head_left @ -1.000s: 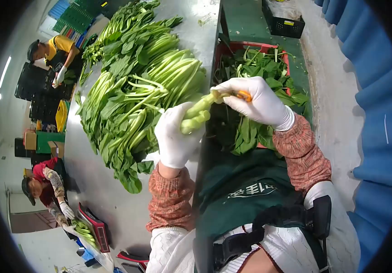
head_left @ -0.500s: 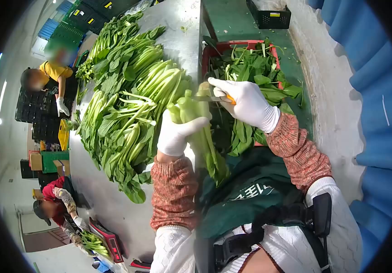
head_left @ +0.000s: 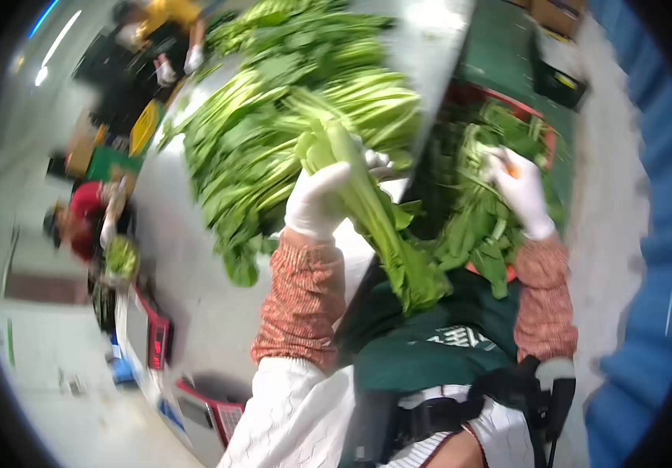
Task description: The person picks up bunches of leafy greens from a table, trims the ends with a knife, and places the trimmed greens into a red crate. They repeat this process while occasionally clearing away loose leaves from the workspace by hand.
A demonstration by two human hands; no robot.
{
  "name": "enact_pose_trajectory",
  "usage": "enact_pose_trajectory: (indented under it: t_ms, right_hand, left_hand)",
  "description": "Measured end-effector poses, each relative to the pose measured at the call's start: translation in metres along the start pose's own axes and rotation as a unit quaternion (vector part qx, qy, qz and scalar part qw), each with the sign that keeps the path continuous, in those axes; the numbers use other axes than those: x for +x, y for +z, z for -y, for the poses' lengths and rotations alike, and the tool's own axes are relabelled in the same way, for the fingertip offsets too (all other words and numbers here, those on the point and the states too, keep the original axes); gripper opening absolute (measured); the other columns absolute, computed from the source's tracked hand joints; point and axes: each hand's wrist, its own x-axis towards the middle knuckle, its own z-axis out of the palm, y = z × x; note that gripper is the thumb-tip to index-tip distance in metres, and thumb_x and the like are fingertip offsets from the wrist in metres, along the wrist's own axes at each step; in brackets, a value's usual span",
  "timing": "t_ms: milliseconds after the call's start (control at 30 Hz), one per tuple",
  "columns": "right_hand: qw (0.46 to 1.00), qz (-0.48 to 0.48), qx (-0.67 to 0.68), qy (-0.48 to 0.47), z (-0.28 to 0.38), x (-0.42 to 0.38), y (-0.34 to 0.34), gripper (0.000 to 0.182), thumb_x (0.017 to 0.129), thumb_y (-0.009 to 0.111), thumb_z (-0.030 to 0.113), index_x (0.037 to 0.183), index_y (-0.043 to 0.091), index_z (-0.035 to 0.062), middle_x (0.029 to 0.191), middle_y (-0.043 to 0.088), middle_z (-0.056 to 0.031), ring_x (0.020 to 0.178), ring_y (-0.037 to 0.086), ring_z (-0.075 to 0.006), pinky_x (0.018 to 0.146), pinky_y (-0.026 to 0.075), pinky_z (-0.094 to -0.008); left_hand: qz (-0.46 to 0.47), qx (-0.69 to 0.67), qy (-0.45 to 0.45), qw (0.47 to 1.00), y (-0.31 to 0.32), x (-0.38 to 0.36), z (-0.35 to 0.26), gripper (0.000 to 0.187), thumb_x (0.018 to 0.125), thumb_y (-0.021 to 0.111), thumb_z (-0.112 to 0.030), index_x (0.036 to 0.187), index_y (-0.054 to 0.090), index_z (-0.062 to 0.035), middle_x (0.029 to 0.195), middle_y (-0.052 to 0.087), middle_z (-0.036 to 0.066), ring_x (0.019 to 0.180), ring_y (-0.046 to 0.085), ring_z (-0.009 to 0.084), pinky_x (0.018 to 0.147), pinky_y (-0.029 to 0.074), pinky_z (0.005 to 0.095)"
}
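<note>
My left hand (head_left: pixel 319 199), in a white glove, is closed around a bunch of leafy greens (head_left: pixel 367 199). The pale stalk ends point up and away, and the leaves hang down toward my apron. My gloved right hand (head_left: pixel 524 195) is above the red crate (head_left: pixel 550 144), closed on a knife whose orange handle (head_left: pixel 512 169) shows between the fingers; its blade is blurred and cannot be made out. Loose green leaves (head_left: pixel 472 226) fill the crate below that hand. Beyond my left hand, a large heap of greens (head_left: pixel 273 132) lies on the metal table (head_left: pixel 203 312).
Red-framed scales (head_left: pixel 156 335) stand at the table's far left edge. Two people work across the table, one in yellow (head_left: pixel 172 19), one in red (head_left: pixel 90 207). A black crate (head_left: pixel 558 74) sits on the floor ahead. A blue curtain (head_left: pixel 648 312) hangs at right.
My right hand with the knife has moved right, away from the stalk ends and over the crate. The bunch stays in my left hand, and my view has turned.
</note>
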Motion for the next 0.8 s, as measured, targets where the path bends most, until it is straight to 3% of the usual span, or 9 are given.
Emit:
enact_pose_trajectory:
  t_ms: [133,233,367,467,533,600,733,767,800]
  right_hand:
    - [0.991,0.01,0.046,0.122,-0.021,-0.02,0.012,0.027,0.1,0.055,0.017,0.117,0.065,-0.0028,0.079,0.061,0.0006,0.07,0.053,-0.0045,0.066,0.041,-0.0207]
    - [0.976,0.042,0.031,0.21,-0.034,-0.041,0.02,0.027,0.1,0.054,0.018,0.114,0.065,-0.0021,0.072,0.062,0.0013,0.057,0.045,-0.0029,0.054,0.034,-0.0195]
    - [0.969,0.06,0.023,0.24,-0.058,-0.061,0.023,0.027,0.101,0.053,0.019,0.114,0.066,-0.001,0.072,0.065,0.0001,0.053,0.045,-0.0021,0.049,0.032,-0.0189]
    - [0.967,0.046,0.017,0.251,-0.055,-0.063,0.027,0.027,0.101,0.053,0.019,0.113,0.066,-0.0005,0.072,0.065,-0.0002,0.051,0.045,-0.0024,0.046,0.03,-0.0197]
    - [0.966,0.037,0.006,0.254,-0.044,-0.059,0.035,0.026,0.101,0.053,0.02,0.113,0.067,0.001,0.07,0.065,-0.0003,0.046,0.04,-0.0011,0.043,0.027,-0.019]
    - [0.968,0.037,0.024,0.246,-0.04,-0.055,0.043,0.026,0.1,0.054,0.021,0.113,0.067,0.002,0.07,0.064,0.0,0.044,0.038,-0.0008,0.042,0.027,-0.0184]
    - [0.974,0.056,0.024,0.218,-0.042,-0.05,0.065,0.026,0.099,0.055,0.021,0.114,0.067,0.0021,0.07,0.065,-0.0001,0.041,0.039,-0.0013,0.039,0.029,-0.0184]
    - [0.972,0.069,0.023,0.223,-0.04,-0.05,0.069,0.026,0.099,0.055,0.02,0.114,0.066,0.0021,0.07,0.065,-0.0002,0.042,0.039,-0.0014,0.04,0.03,-0.0184]
    - [0.97,0.082,0.022,0.229,-0.036,-0.05,0.075,0.025,0.099,0.055,0.02,0.114,0.066,0.0022,0.071,0.066,-0.0003,0.043,0.04,-0.0014,0.041,0.031,-0.0184]
  left_hand:
    - [-0.207,-0.137,0.193,0.949,-0.076,-0.081,-0.059,0.042,0.087,0.07,-0.019,0.124,0.055,-0.0043,0.12,0.062,0.013,0.116,0.057,0.0365,0.105,0.042,0.0591]
    - [-0.362,-0.116,0.303,0.874,-0.159,-0.174,-0.091,0.041,0.086,0.073,-0.026,0.117,0.061,-0.0015,0.118,0.064,0.012,0.113,0.058,0.028,0.105,0.044,0.0524]
    - [-0.409,-0.087,0.346,0.84,-0.271,-0.303,-0.125,0.029,0.085,0.069,-0.031,0.104,0.067,-0.009,0.11,0.068,0.011,0.105,0.062,0.027,0.097,0.048,0.0496]
    - [-0.62,-0.127,0.351,0.69,-0.357,-0.351,-0.178,0.038,0.088,0.062,-0.04,0.113,0.064,-0.0114,0.116,0.067,0.009,0.107,0.061,0.0342,0.093,0.046,0.0531]
    - [-0.626,-0.001,0.394,0.673,-0.45,-0.386,-0.224,0.056,0.09,0.056,-0.058,0.121,0.061,-0.0115,0.12,0.065,0.011,0.109,0.059,0.0366,0.092,0.043,0.0581]
    - [-0.625,-0.126,0.387,0.666,-0.395,-0.33,-0.254,0.069,0.093,0.05,-0.062,0.136,0.051,-0.0077,0.136,0.054,0.017,0.123,0.049,0.0379,0.101,0.04,0.0559]
    - [-0.597,0.004,0.294,0.746,-0.331,-0.213,-0.226,0.057,0.095,0.061,-0.038,0.138,0.047,-0.0034,0.136,0.053,0.021,0.128,0.049,0.0353,0.108,0.041,0.0519]
    - [-0.456,0.08,0.285,0.84,-0.325,-0.192,-0.199,0.049,0.095,0.063,-0.021,0.136,0.047,0.0003,0.132,0.056,0.021,0.123,0.055,0.0305,0.105,0.047,0.0454]
    - [-0.339,0.238,0.301,0.859,-0.292,-0.16,-0.165,0.036,0.096,0.061,-0.011,0.128,0.055,0.0036,0.12,0.064,0.018,0.107,0.065,0.0274,0.095,0.054,0.0369]
